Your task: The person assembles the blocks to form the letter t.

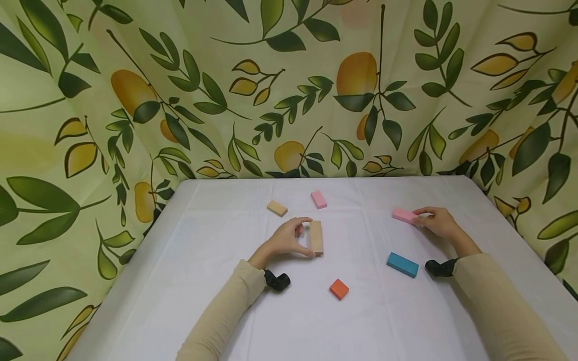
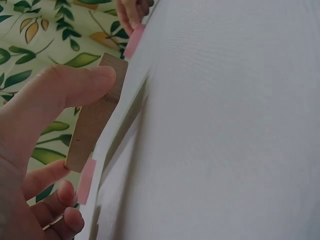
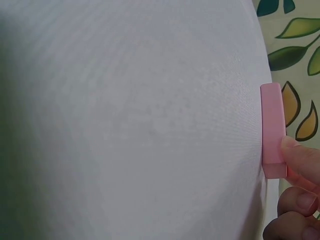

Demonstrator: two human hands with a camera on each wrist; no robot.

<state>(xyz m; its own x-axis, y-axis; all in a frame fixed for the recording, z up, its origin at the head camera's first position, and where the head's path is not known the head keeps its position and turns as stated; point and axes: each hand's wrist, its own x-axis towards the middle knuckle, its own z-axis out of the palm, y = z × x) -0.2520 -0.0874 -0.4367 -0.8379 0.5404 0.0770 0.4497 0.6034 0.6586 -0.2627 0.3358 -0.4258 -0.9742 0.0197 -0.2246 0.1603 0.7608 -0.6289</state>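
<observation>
two hands, two blocks: fingers pinch wood on one side and pink on the other

the left hand (image 1: 285, 237) pinches a long wooden block (image 1: 316, 237) end to end, the thumb on its near end and the index finger at its far end, with a gap between the palm and the block's long side. the left wrist view shows the other fingers bent beside it. the block is near the middle of the white-covered table (image 1: 361, 321); whether it touches the cloth i cannot tell.

well apart from it, towards the table's right side, the right hand (image 1: 437, 222) pinches a long pink block (image 1: 404, 216) by its right end. the right wrist view shows the thumb on the block's side and other fingers curled below; the block's remaining length sticks out free of the hand.

beyond the long wooden block lie a small wooden block (image 1: 277, 208) and, to its right, a small pink block (image 1: 318, 199). a blue block (image 1: 402, 264) lies on the near side of the right hand, slanted, and an orange block (image 1: 339, 289) sits cornerwise on the near side of the left hand. behind the table hangs a curtain (image 1: 253, 120) printed with leaves and fruit.
</observation>
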